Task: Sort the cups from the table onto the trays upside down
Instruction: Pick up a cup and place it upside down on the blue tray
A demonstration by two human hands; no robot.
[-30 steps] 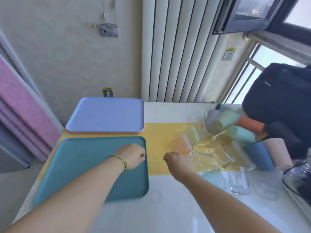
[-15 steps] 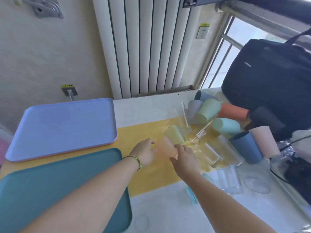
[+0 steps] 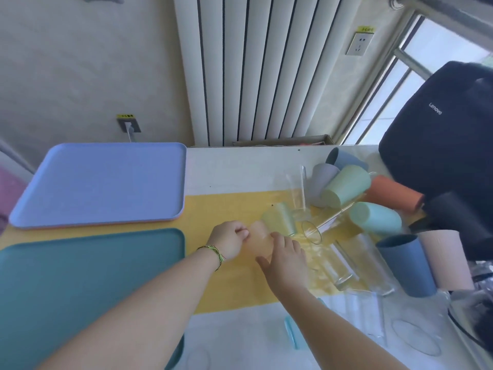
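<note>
A pale pink see-through cup (image 3: 259,239) lies on its side on the yellow mat (image 3: 221,209). My left hand (image 3: 229,240) has its curled fingers on the cup's left end. My right hand (image 3: 286,259) grips it from the right, fingers over the top and thumb below. To the left lie a teal tray (image 3: 80,289) near me and a lilac tray (image 3: 98,182) behind it, with nothing on either. A green see-through cup (image 3: 280,218) lies just behind the pink one.
Right of my hands is a pile of tipped cups: clear glasses (image 3: 310,232), a light green cup (image 3: 346,188), a mint cup (image 3: 376,217), an orange cup (image 3: 392,193) and a blue cup (image 3: 405,265). A black backpack (image 3: 440,142) fills the far right. More clear glasses (image 3: 365,319) stand front right.
Both hands moved from the teal tray's edge forward and right to the pink cup and closed on it. The view swung right and down.
</note>
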